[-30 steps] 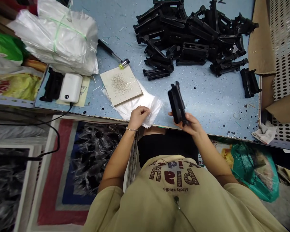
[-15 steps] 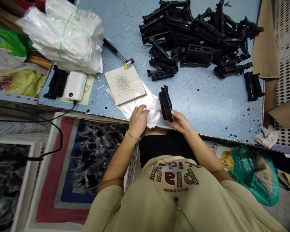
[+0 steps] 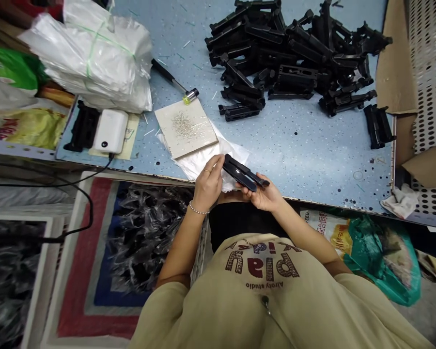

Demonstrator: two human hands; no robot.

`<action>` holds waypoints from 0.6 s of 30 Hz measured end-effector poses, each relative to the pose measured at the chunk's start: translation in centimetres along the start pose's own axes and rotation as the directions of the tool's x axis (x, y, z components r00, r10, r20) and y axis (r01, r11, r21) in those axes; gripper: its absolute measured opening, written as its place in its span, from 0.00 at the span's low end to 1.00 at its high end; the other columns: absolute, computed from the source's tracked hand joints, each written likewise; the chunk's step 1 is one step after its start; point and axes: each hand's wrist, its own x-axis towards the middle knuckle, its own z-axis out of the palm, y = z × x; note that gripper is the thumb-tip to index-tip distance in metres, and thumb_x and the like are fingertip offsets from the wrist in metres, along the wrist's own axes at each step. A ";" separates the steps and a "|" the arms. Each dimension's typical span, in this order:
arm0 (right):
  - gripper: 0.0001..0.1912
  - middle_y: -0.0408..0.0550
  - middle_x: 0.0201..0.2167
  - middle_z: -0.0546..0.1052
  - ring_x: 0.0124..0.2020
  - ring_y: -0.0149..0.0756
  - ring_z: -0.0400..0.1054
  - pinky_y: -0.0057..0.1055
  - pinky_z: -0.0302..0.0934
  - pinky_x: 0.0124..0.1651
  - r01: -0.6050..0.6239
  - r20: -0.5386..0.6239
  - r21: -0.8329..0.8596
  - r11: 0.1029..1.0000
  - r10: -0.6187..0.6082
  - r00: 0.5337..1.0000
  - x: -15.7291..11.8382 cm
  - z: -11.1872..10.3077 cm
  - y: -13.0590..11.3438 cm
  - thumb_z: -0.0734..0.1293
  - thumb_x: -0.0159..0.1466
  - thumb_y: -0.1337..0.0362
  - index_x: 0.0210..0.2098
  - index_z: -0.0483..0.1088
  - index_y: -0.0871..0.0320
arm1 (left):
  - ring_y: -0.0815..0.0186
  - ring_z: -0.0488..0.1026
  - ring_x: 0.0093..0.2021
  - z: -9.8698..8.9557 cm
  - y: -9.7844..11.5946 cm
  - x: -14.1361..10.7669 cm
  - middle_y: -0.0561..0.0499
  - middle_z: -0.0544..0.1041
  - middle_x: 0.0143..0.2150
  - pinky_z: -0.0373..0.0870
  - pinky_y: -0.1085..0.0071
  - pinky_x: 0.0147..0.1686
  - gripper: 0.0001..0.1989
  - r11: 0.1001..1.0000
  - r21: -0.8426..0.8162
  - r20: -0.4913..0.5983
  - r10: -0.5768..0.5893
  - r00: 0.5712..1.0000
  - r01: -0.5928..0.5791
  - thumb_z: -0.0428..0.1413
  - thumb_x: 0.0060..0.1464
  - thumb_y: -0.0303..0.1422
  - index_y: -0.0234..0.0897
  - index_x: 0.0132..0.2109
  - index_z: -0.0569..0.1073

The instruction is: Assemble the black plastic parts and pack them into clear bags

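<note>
The right hand (image 3: 262, 195) grips one end of the black part (image 3: 242, 172), fingers under it. The part is held at the near edge of the worktop (image 3: 312, 157), partly over the white bags (image 3: 234, 148). A second ago it was well to the right of the left hand (image 3: 208, 183) and pointed away from the body; half a second ago it had come nearer but pointed much the same way. Now it is turned aslant, its far end at the left hand's fingertips.

The left hand is by the bags, as before, its thumb and fingers drawn together. Whether they pinch a bag, the part or nothing, I cannot tell. The gap between the two hands has narrowed since the first frame, and the part now fills most of it.

The rest has kept its place, apart from a slight shift of the whole view. The board (image 3: 185, 128) lies on the bags, with the hammer (image 3: 163, 71) just beyond it, its head near the board's far edge. The pile (image 3: 296, 80) of black parts sits at the back, the bundle (image 3: 98, 55) of clear bags at the left, and the white box (image 3: 111, 130) in front of the bundle.
</note>
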 end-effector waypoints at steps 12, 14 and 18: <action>0.27 0.53 0.56 0.80 0.59 0.49 0.73 0.51 0.65 0.66 0.304 0.047 -0.846 0.438 -0.506 0.861 0.9 0.8 -0.7 0.65 0.69 0.41 0.54 0.76 0.54 | 0.46 0.70 0.69 1.3 1.9 -0.8 0.34 0.60 0.75 0.80 0.52 0.58 0.32 0.989 -0.085 0.261 -0.093 0.961 0.118 0.60 0.64 0.36 0.42 0.72 0.62; 0.28 0.54 0.46 0.83 0.49 0.48 0.78 0.50 0.71 0.58 0.299 -0.014 -0.821 0.486 -0.540 0.841 0.4 0.1 -0.9 0.61 0.71 0.39 0.47 0.78 0.56 | 0.52 0.72 0.68 1.3 1.1 -0.3 0.38 0.69 0.70 0.75 0.53 0.63 0.18 0.981 -0.138 0.241 -0.101 0.965 0.138 0.55 0.68 0.34 0.42 0.63 0.73; 0.27 0.56 0.48 0.82 0.51 0.48 0.76 0.51 0.71 0.58 0.311 0.016 -0.915 0.256 -0.748 0.664 1.2 -0.9 -1.4 0.59 0.72 0.41 0.50 0.76 0.55 | 0.57 0.77 0.59 -2.5 1.4 -0.8 0.45 0.79 0.58 0.75 0.56 0.63 0.12 0.932 -0.258 0.091 -0.236 0.967 0.252 0.59 0.66 0.38 0.42 0.53 0.80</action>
